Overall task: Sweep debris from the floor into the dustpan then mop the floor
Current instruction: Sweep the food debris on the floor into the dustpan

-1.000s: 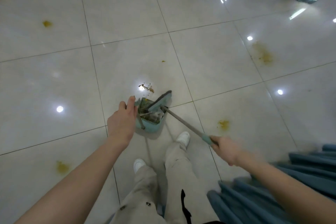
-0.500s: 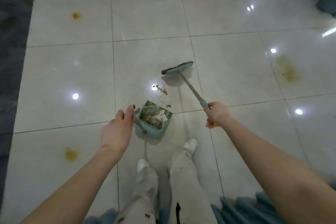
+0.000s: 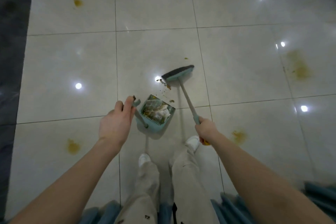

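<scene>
- Glossy pale floor tiles [image 3: 236,56] with thin dark grout lines.
- A dark strip of flooring [image 3: 12,42] runs along the left edge.
- Round lamp reflections [image 3: 78,86] shine on the tiles.
- Teal pleated cloth [image 3: 318,194] lies at lower right.

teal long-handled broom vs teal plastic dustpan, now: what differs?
The teal long-handled broom is in the right hand; the teal plastic dustpan is held by its handle in the left hand. The broom's head sits beyond loose crumbs; the dustpan already holds scraps. Both are teal.

The broom [image 3: 185,94] left the dustpan [image 3: 154,126] mouth | its head came down beyond the debris [image 3: 163,82] ahead of the dustpan
</scene>
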{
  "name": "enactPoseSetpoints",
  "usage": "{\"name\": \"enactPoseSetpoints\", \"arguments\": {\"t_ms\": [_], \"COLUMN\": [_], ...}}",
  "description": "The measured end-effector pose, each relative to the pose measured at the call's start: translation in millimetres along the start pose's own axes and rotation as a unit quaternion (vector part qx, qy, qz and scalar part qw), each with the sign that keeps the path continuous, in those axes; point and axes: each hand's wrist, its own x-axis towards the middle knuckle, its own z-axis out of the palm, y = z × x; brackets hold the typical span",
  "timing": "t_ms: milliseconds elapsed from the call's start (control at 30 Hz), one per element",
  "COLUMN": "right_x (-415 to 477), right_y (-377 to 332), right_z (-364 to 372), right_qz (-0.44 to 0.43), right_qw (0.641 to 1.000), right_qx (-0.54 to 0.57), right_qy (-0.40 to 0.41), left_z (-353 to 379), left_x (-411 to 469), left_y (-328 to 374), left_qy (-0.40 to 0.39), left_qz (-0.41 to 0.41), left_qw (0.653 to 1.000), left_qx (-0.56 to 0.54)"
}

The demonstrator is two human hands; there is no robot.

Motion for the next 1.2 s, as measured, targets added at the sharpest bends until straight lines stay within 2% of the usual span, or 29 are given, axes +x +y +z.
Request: {"name": "enactPoseSetpoints", "arguments": {"t_ms": [167, 367, 467, 600, 767, 933, 1067, 1200], "right_x": [-58.9, -116.0, -118.8, -114.7, -100.0, -66.9, -61.4, -81.0], "right_y": [47.4, 85.4, 83.3, 73.9, 50.8, 35.6, 41.5, 64.3], "right_z": [14.8, -9.1, -42.8, -64.2, -53.7, -22.9, 5.9, 11.3], "right_qz": [-0.027, -0.044, -0.058, -0.031, -0.012, 0.034, 0.066, 0.056], "right_qw": [0.993, 0.971, 0.980, 0.994, 0.997, 0.998, 0.997, 0.995], "right_qx": [-0.104, -0.226, -0.186, -0.099, -0.054, 0.005, 0.005, -0.084], "right_qy": [-0.043, -0.059, -0.029, 0.027, 0.060, 0.060, 0.036, 0.025], "left_z": [2.3, 4.7, 5.0, 5.8, 7.5, 11.2, 11.2, 10.1], "left_x": [-8.5, -19.9, -29.8, -40.2, -53.5, -63.6, -60.1, -54.7], "left_y": [5.6, 5.6, 3.9, -6.0, -11.8, -10.9, -8.6, -4.3], "left_qy": [-0.026, -0.046, -0.044, -0.044, -0.049, -0.066, -0.062, -0.056], "left_qz": [-0.006, -0.009, 0.008, 0.008, 0.008, -0.003, -0.002, 0.005], "left_qw": [1.000, 0.999, 0.998, 0.997, 0.998, 0.997, 0.997, 0.997], "left_qx": [-0.009, -0.022, -0.044, -0.058, -0.048, -0.046, -0.043, -0.052]}}
